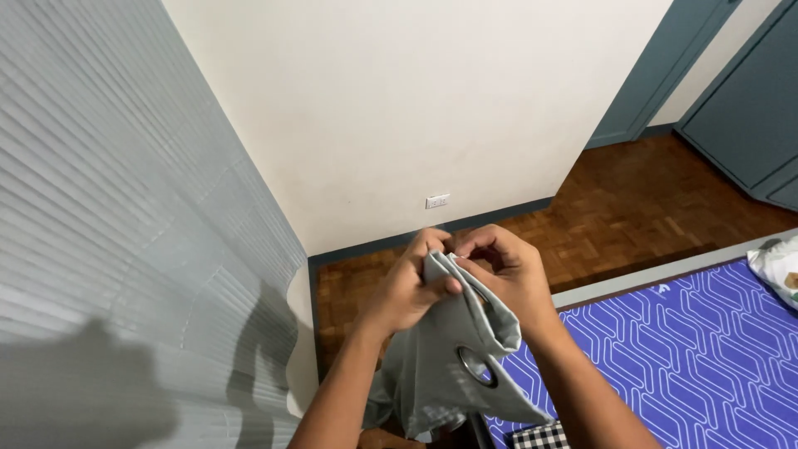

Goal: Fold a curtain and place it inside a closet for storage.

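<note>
A: Obs. 1, fingers. Left hand [409, 287] and right hand [507, 274] meet at frame centre. Both sets of fingers are closed on the top edge of a grey curtain [449, 357]; the left thumb presses the fold flat, the right fingertips pinch something small at the hem, too small to identify.

B: Where does the cloth sit?

A: Held in the air, bunched, hanging from the hands toward 6 o'clock. A metal eyelet ring [475, 364] shows just below the hands, at 5 o'clock from them.

B: Judgement on handling?

A: Keep the left pinch steady so the fold does not slip, and let the right fingertips work close to the edge. Supporting the hanging weight would ease strain on the hem. Opinion only.

B: Surroundings, outward?

A: Pleated grey blind [125, 208] at 9 o'clock. Cream wall [399, 100] at 12 o'clock. Parquet floor [648, 199] at 2 o'clock. Bed with blue line-patterned sheet [690, 349] at 4 o'clock.

B: Labels, packages, signs?

A: No sign or label seen. A small white rectangular wall outlet [437, 200] sits low on the wall at 12 o'clock from the hands. A white bag-like bundle [777, 266] lies on the bed at 3 o'clock, and a black-and-white checked item [540, 435] at the bottom edge, 6 o'clock.
</note>
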